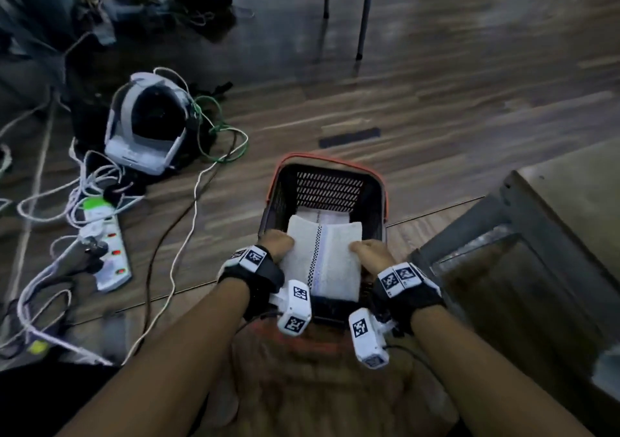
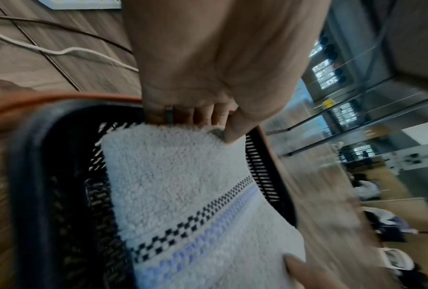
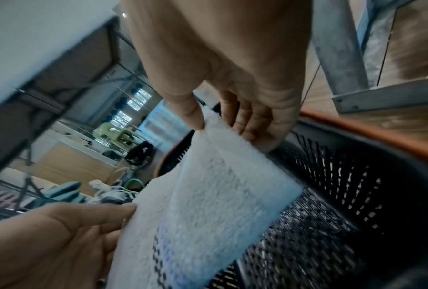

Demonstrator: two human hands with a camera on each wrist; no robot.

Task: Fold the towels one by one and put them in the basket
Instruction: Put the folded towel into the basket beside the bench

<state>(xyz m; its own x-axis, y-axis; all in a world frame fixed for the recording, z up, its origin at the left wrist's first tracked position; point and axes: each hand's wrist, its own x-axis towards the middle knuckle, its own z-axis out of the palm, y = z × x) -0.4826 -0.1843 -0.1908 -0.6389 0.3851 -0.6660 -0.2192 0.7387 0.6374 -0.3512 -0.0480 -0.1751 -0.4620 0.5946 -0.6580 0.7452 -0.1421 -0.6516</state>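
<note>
A folded white towel (image 1: 322, 259) with a black checked stripe and a pale blue band hangs over the mouth of a black mesh basket (image 1: 330, 186) with an orange rim. My left hand (image 1: 280, 243) pinches its left edge, thumb on top and fingers underneath, as the left wrist view shows on the towel (image 2: 183, 185). My right hand (image 1: 367, 252) pinches the right edge of the towel (image 3: 215, 205) between thumb and fingers. Another folded white towel (image 1: 322, 215) lies in the basket below. The basket's wall (image 3: 344, 195) is close under the right hand.
The basket stands on a wooden floor. To the left lie a white headset (image 1: 147, 128), a power strip (image 1: 107, 245) and several tangled cables (image 1: 188, 208). A metal table frame (image 1: 503, 235) stands at the right. Two thin metal legs (image 1: 364, 14) rise at the back.
</note>
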